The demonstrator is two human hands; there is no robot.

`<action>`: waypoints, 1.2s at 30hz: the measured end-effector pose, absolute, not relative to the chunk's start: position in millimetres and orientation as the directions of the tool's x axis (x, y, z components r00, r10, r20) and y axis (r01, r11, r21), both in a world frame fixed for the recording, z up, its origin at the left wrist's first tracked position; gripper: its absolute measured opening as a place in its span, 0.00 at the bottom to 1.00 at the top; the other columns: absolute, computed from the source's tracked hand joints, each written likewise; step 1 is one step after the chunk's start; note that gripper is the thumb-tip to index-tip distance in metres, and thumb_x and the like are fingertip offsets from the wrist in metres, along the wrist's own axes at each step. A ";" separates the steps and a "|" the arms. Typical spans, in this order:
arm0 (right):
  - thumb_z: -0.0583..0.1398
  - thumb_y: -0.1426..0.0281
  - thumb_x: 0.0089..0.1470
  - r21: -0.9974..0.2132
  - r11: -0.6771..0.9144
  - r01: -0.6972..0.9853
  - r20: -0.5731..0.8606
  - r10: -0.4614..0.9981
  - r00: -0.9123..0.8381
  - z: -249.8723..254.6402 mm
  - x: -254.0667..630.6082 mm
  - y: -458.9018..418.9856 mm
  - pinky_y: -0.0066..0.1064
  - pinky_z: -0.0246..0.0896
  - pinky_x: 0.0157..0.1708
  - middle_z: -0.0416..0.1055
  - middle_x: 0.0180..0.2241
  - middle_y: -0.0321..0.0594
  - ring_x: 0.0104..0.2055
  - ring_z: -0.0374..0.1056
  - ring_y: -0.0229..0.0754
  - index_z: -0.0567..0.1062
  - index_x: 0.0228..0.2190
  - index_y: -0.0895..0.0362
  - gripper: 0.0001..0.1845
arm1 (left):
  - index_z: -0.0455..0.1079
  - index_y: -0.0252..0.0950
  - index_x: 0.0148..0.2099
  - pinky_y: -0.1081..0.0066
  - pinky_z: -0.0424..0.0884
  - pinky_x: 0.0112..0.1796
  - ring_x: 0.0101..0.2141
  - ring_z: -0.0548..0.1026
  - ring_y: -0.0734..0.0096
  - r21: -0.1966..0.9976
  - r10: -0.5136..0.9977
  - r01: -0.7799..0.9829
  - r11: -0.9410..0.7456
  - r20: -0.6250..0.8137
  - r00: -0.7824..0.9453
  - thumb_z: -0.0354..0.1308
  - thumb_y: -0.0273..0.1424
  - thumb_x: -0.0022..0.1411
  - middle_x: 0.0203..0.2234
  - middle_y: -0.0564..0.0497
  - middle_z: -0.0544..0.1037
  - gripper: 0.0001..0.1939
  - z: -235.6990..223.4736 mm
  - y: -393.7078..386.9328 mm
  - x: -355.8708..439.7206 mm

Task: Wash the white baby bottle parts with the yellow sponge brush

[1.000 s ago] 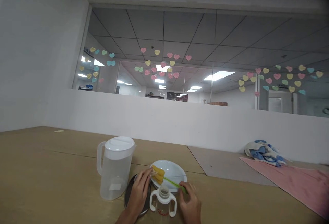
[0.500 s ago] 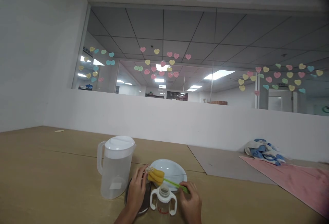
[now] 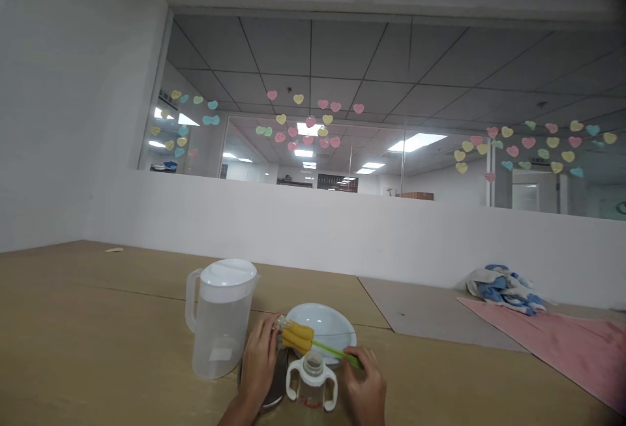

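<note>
My right hand [image 3: 366,383] is closed on the green handle of a bottle brush [image 3: 299,337], whose yellow sponge head points left. At the head's tip, my left hand [image 3: 260,357] pinches a small clear piece, possibly a bottle nipple; the fingers partly hide it. Below the brush a clear baby bottle [image 3: 312,383] with two white handles and red print stands upright, its mouth uncovered. Behind it sits a white bowl [image 3: 337,328], partly covered by the brush. A dark round dish [image 3: 276,383] lies under my left wrist, mostly hidden.
A translucent lidded pitcher [image 3: 222,321] stands just left of my left hand. To the right lie a grey mat [image 3: 430,312], a pink cloth [image 3: 562,341] and a crumpled blue-and-white cloth [image 3: 506,289]. A white wall with a window borders the table [image 3: 98,334] at the back.
Hardly anything differs. Both hands and the brush stay in nearly the same place, with only a very slight shift of the view.
</note>
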State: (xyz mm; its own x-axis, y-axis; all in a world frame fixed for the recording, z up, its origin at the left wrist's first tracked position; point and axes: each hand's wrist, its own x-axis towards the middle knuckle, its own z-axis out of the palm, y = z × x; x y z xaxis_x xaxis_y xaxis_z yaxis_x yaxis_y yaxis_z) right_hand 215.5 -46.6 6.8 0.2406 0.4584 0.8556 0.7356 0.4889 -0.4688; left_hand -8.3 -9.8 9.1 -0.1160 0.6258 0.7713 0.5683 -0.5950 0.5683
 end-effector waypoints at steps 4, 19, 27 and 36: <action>0.56 0.68 0.44 -0.475 0.492 0.729 0.854 0.458 0.247 6.6 216.6 -46.2 0.31 0.64 0.33 0.72 0.26 0.41 0.31 0.68 0.44 0.74 0.24 0.56 0.07 | 0.65 0.40 0.50 0.64 0.69 0.47 0.46 0.71 0.68 0.575 0.645 0.503 -0.645 0.763 -0.045 0.41 0.33 0.65 0.45 0.49 0.73 0.16 11.2 -12.3 -7.9; 0.57 0.67 0.43 -0.511 0.466 0.722 0.842 0.442 0.310 2.6 221.4 -43.3 0.31 0.63 0.33 0.72 0.26 0.40 0.31 0.67 0.45 0.73 0.24 0.55 0.06 | 0.68 0.41 0.48 0.70 0.72 0.45 0.43 0.73 0.71 0.365 0.477 0.539 -0.759 0.876 0.078 0.43 0.29 0.64 0.42 0.51 0.76 0.16 8.6 -12.9 -8.0; 0.57 0.68 0.42 -0.521 0.461 0.718 0.835 0.450 0.317 0.4 223.0 -41.1 0.30 0.62 0.34 0.71 0.26 0.39 0.32 0.67 0.44 0.74 0.24 0.56 0.06 | 0.67 0.39 0.49 0.68 0.73 0.43 0.43 0.73 0.70 0.380 0.490 0.563 -0.734 0.870 0.050 0.41 0.29 0.65 0.42 0.48 0.75 0.16 5.9 -12.2 -5.9; 0.58 0.68 0.41 -0.587 0.451 0.673 0.795 0.480 0.372 -1.8 228.1 -39.7 0.31 0.61 0.35 0.72 0.26 0.40 0.32 0.67 0.45 0.74 0.24 0.56 0.07 | 0.67 0.39 0.49 0.63 0.71 0.40 0.39 0.72 0.66 0.391 0.489 0.681 -0.619 0.870 -0.056 0.41 0.31 0.65 0.39 0.47 0.74 0.16 0.1 -2.2 -11.0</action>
State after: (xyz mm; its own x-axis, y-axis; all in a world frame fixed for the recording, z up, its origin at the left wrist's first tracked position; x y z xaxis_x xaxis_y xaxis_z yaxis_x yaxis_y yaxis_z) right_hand 228.1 -39.7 -1.8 0.3716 0.4798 0.7948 0.6729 0.4506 -0.5867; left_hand -11.0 -2.2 0.1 -0.0556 0.4891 0.8705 0.6810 -0.6189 0.3913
